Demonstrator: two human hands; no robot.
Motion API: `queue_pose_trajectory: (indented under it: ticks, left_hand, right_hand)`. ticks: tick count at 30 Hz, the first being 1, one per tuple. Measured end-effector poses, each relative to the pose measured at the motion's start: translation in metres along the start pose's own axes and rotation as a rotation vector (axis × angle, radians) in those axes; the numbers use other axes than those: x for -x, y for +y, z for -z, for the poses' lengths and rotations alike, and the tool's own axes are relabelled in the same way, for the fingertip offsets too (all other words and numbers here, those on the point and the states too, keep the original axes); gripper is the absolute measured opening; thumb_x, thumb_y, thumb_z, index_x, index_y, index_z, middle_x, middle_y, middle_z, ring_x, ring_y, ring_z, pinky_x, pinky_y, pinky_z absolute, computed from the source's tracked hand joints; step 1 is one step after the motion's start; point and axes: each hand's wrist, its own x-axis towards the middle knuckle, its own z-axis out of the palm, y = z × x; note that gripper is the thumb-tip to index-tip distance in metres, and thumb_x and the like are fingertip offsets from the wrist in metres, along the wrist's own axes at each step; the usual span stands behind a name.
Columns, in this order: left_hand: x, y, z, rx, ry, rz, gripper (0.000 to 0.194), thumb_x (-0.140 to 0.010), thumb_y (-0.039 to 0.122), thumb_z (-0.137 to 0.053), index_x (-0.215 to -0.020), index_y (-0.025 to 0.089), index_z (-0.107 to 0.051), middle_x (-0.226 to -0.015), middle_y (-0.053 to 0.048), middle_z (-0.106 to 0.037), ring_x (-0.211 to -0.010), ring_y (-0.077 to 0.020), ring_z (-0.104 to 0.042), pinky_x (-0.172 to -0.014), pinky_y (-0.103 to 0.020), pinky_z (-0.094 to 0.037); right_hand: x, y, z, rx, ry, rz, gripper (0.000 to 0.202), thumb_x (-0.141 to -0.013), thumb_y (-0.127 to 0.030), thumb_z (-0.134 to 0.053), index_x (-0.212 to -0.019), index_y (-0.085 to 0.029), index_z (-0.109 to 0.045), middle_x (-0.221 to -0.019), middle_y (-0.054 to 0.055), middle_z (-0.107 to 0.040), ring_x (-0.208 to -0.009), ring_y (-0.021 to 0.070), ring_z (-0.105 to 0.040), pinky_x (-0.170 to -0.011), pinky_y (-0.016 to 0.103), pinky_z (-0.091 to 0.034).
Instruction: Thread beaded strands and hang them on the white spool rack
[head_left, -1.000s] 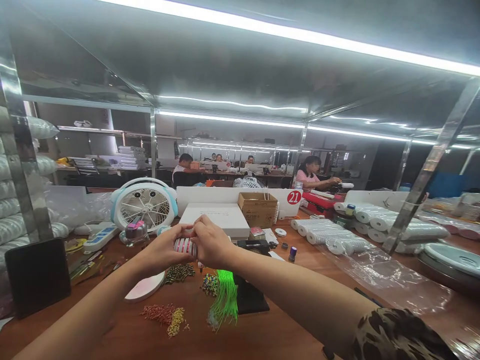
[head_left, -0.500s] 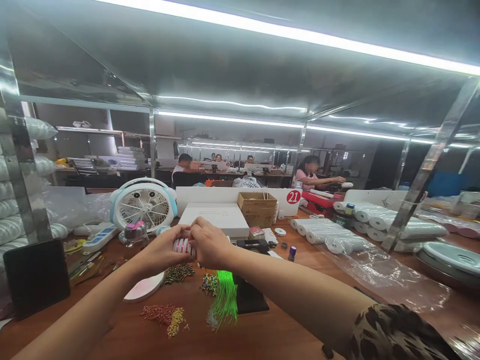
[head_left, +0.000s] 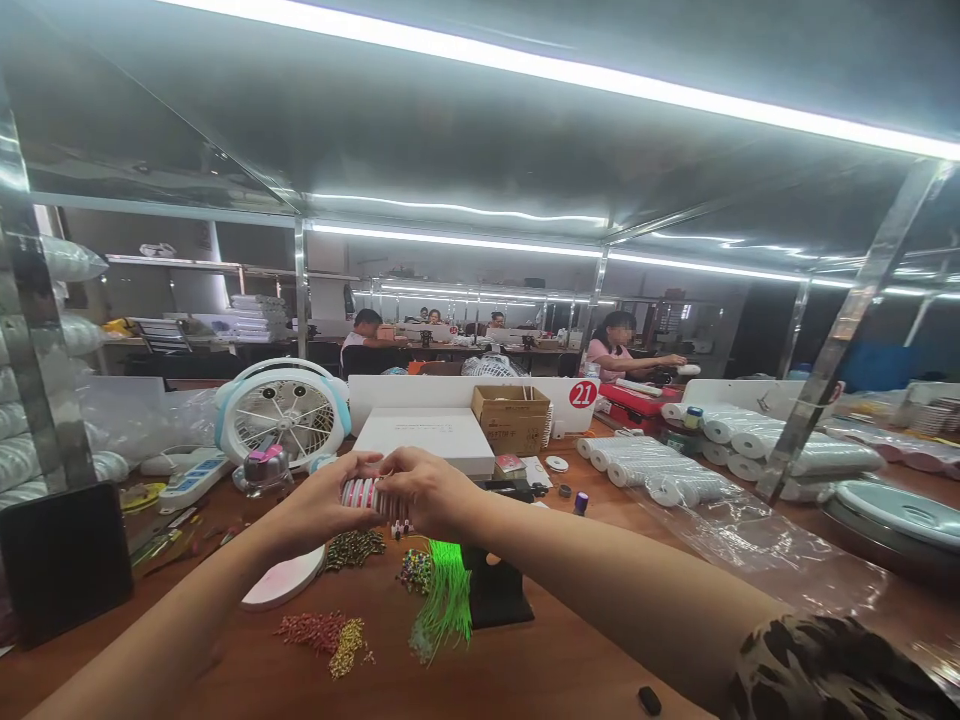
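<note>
Above the bench, my left hand [head_left: 321,506] is wrapped round a short ridged roll [head_left: 360,493] with pink and white bands. My right hand [head_left: 436,494] closes its fingers on the right end of the same roll and hides part of it. Just below the hands a bundle of bright green strands [head_left: 448,595] hangs beside a black stand [head_left: 499,590]. A pile of mixed coloured beads [head_left: 415,570] touches the strands on their left. Dark small pieces [head_left: 355,549] lie in a heap under my left hand, near a round white disc [head_left: 285,580].
Red pieces [head_left: 307,630] and gold pieces [head_left: 348,648] lie in front. Behind stand a fan [head_left: 283,410], a white box [head_left: 424,438] and a cardboard box [head_left: 511,418]. Wrapped white rolls [head_left: 637,462] lie at right, a dark tablet-like panel [head_left: 64,565] at left. A person [head_left: 615,350] sits farther back.
My right hand has tilted and its fingers have shifted on the roll's end, while its forearm has moved slightly right. My left hand keeps its hold. The whole view has shifted a little.
</note>
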Motion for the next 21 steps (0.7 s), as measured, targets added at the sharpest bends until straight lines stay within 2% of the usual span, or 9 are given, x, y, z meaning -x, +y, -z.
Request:
queue_pose_trajectory:
  ticks: [4, 9, 12, 15, 18, 20, 21]
  left_hand:
    - [-0.001, 0.0, -0.001, 0.015, -0.014, -0.005, 0.057, -0.065, 0.028, -0.071, -0.117, 0.02, -0.049, -0.115, -0.006, -0.061, -0.105, -0.0242, -0.057, -0.092, -0.037, -0.046]
    - [0.0, 0.003, -0.001, 0.0, -0.007, 0.004, 0.058, -0.065, 0.031, -0.072, -0.117, 0.019, -0.05, -0.112, -0.006, -0.062, -0.101, -0.0248, -0.059, -0.088, -0.036, -0.048]
    - [0.001, 0.003, 0.0, -0.024, 0.002, 0.015, 0.059, -0.065, 0.029, -0.071, -0.119, 0.02, -0.049, -0.118, -0.006, -0.06, -0.108, -0.0256, -0.056, -0.094, -0.037, -0.044]
    - [0.0, 0.0, 0.001, -0.046, 0.006, 0.04, 0.06, -0.067, 0.031, -0.069, -0.122, 0.019, -0.046, -0.119, -0.008, -0.059, -0.111, -0.0256, -0.055, -0.096, -0.038, -0.043]
    - [-0.003, -0.003, 0.003, -0.046, -0.018, 0.061, 0.061, -0.072, 0.037, -0.063, -0.125, 0.015, -0.042, -0.114, -0.011, -0.061, -0.102, -0.0247, -0.061, -0.086, -0.036, -0.051]
    - [-0.005, -0.003, 0.004, -0.064, -0.024, 0.048, 0.056, -0.076, 0.04, -0.058, -0.124, 0.015, -0.044, -0.11, -0.011, -0.064, -0.094, -0.0242, -0.064, -0.077, -0.035, -0.054]
    - [-0.004, -0.002, 0.004, -0.089, -0.005, 0.028, 0.053, -0.076, 0.04, -0.057, -0.122, 0.015, -0.047, -0.11, -0.011, -0.064, -0.095, -0.0246, -0.064, -0.078, -0.035, -0.054]
  right_hand:
    - [-0.002, 0.0, -0.003, 0.145, -0.047, 0.069, 0.017, -0.081, -0.017, -0.056, -0.094, -0.011, -0.064, -0.109, 0.011, -0.055, -0.094, 0.0187, -0.049, -0.084, 0.028, -0.042]
    - [-0.004, 0.001, -0.003, 0.231, -0.066, 0.083, 0.017, -0.08, -0.015, -0.053, -0.091, -0.011, -0.064, -0.106, 0.01, -0.056, -0.089, 0.0195, -0.047, -0.081, 0.029, -0.042]
    - [0.0, -0.003, 0.002, 0.158, -0.018, 0.068, 0.028, -0.079, -0.017, -0.056, -0.106, -0.013, -0.06, -0.115, 0.01, -0.054, -0.098, 0.0197, -0.047, -0.088, 0.029, -0.04]
    - [0.009, -0.009, 0.007, 0.182, 0.033, -0.157, 0.046, -0.079, -0.02, -0.057, -0.124, -0.013, -0.049, -0.119, 0.011, -0.051, -0.106, 0.0203, -0.047, -0.093, 0.031, -0.037]
    - [0.017, -0.012, 0.009, 0.275, -0.012, -0.382, 0.03, -0.082, -0.025, -0.054, -0.108, -0.011, -0.057, -0.101, 0.014, -0.059, -0.096, 0.0246, -0.053, -0.084, 0.037, -0.04]
    - [0.019, -0.011, 0.009, 0.281, -0.069, -0.389, 0.024, -0.08, -0.031, -0.057, -0.095, -0.012, -0.06, -0.093, 0.013, -0.061, -0.09, 0.0261, -0.055, -0.079, 0.038, -0.041]
    - [0.019, -0.009, 0.008, 0.279, -0.097, -0.388, 0.023, -0.079, -0.033, -0.058, -0.091, -0.013, -0.061, -0.091, 0.013, -0.062, -0.088, 0.0262, -0.056, -0.078, 0.037, -0.041]
